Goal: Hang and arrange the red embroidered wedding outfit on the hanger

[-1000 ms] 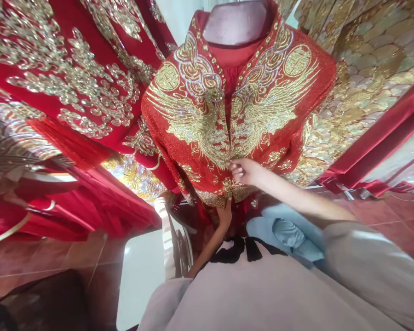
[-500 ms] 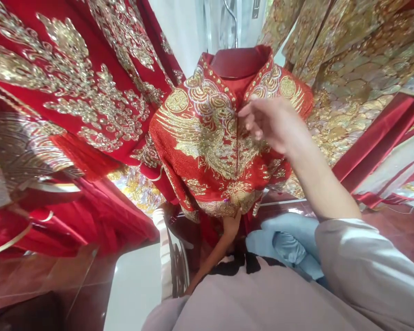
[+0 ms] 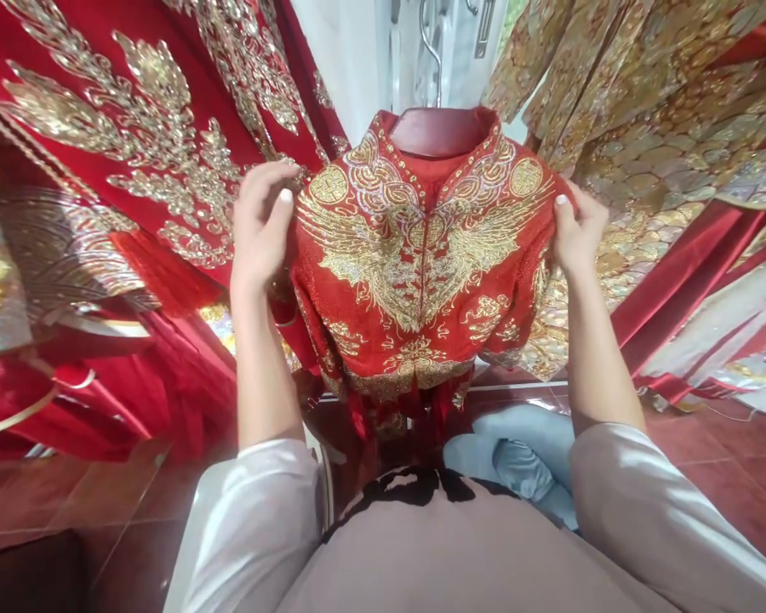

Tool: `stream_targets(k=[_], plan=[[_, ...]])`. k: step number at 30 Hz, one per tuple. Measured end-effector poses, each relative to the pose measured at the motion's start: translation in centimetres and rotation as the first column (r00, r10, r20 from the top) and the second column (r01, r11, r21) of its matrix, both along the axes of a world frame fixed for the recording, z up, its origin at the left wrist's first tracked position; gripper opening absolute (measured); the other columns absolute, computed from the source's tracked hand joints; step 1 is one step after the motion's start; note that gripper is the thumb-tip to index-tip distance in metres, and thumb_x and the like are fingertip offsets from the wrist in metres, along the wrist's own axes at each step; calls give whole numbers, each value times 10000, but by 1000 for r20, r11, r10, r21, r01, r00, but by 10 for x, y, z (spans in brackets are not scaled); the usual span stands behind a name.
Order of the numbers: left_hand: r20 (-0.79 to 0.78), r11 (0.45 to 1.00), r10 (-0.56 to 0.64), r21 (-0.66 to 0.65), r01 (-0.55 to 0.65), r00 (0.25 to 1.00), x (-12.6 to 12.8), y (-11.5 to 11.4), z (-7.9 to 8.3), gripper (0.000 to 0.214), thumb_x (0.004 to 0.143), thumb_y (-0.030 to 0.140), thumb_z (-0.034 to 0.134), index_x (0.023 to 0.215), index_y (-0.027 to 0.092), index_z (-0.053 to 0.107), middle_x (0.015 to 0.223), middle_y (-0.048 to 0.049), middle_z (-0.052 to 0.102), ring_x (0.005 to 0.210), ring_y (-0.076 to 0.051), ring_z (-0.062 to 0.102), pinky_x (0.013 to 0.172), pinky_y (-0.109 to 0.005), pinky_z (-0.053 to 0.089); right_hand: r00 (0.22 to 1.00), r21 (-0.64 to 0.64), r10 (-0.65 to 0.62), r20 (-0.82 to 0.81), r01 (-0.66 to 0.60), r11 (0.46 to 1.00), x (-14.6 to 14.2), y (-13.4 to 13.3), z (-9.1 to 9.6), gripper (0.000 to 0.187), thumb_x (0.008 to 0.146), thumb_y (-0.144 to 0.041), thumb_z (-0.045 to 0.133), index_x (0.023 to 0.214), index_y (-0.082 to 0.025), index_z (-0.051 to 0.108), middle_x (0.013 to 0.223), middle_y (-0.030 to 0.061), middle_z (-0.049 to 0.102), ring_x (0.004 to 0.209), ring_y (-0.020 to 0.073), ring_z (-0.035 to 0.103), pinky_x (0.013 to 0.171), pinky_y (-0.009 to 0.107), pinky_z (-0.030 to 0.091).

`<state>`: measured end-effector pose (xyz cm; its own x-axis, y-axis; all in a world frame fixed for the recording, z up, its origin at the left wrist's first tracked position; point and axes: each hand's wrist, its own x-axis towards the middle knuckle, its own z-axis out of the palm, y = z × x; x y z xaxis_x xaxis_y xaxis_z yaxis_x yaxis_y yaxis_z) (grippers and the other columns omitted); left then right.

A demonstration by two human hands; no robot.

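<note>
A red jacket (image 3: 376,332) with gold embroidery and a stand-up collar hangs upright in front of me on a dark red hanger (image 3: 443,132) with a metal hook. Beside the shoulder on the left, my left hand (image 3: 260,223) is raised with its thumb and fingers apart, very close to the cloth. My right hand (image 3: 580,226) is at the opposite shoulder, its thumb on the front of the cloth and its fingers curled round behind the edge. The jacket's front edges meet down the middle.
Red garments with gold sequin work (image 3: 159,111) crowd the left side. Gold-patterned cloth (image 3: 664,153) hangs at the right, above red drapes (image 3: 689,289). A white seat-like surface (image 3: 195,519) is low on the left, over a red tiled floor (image 3: 708,451).
My right hand has moved from the jacket's front opening out to the shoulder on the right. My left hand has left the lower hem and risen to the left shoulder.
</note>
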<state>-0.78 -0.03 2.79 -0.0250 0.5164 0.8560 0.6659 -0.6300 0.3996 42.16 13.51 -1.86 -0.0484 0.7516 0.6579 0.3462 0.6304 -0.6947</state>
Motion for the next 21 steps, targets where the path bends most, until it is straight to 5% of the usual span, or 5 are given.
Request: stream_targets(k=[3,5,12,18,21], plan=[[165,911,-185,-341,232,969,-16,31,-3,654,824,672,475,1063,77,601,1071,-119,650,1111,-286,560,1011,-559,373,982,20,-177,-59,179,984,2,17,1,482,927,-548,305,991,-182,612,1021,83,651,1035,190,587,825,338,449],[177,892,-148,-401,209,973,-15,36,-11,657,791,688,507,972,66,616,937,-120,667,994,-275,608,958,-568,409,974,-43,-195,-114,191,981,-1,27,-2,575,929,-588,223,944,-158,606,939,104,650,914,172,627,738,316,463],[195,969,245,-5,-248,950,21,25,-42,487,761,493,651,1130,188,563,1172,-94,609,1146,-265,544,1039,-397,379,974,-25,-157,-161,154,988,-11,21,-9,651,853,-749,188,920,-236,582,891,71,607,939,199,567,745,311,446],[161,979,202,-26,-201,966,24,23,-51,515,746,438,660,1181,200,521,1243,-98,576,1188,-260,514,1059,-377,352,896,182,-386,-218,426,886,-79,-58,-3,433,922,-528,331,1164,-201,480,987,96,546,1012,231,530,803,381,442],[163,980,200,-42,-195,966,22,22,-50,510,745,429,657,1181,205,513,1238,-96,578,1182,-264,516,1054,-390,354,972,73,-168,-163,182,981,-138,-88,-2,384,902,-516,405,1143,-221,455,863,54,551,834,178,572,697,319,446]])
